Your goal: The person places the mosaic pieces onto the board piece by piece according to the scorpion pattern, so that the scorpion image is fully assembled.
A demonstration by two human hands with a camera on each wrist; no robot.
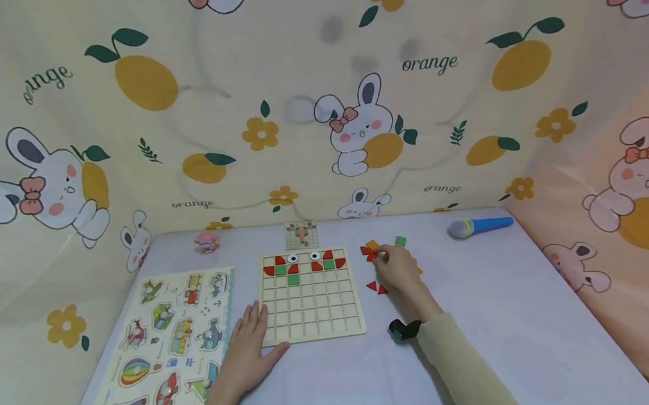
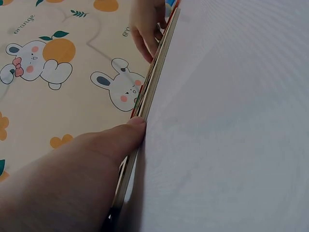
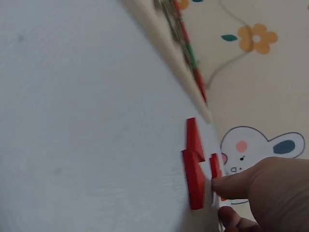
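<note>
My left hand rests with fingers extended along the left edge and lower left corner of a pale wooden grid board. In the left wrist view its thumb lies against the board's edge. Red and green pieces and two eye pieces fill some upper squares, with a green square below. My right hand, right of the board, pinches a red piece between thumb and curled fingers; the far fingertips are partly hidden. Two red triangles lie close to it.
A small pattern card lies behind the board. At left are a picture puzzle board and a pink toy figure. A blue toy microphone lies at right. Beyond my right hand is a loose green square.
</note>
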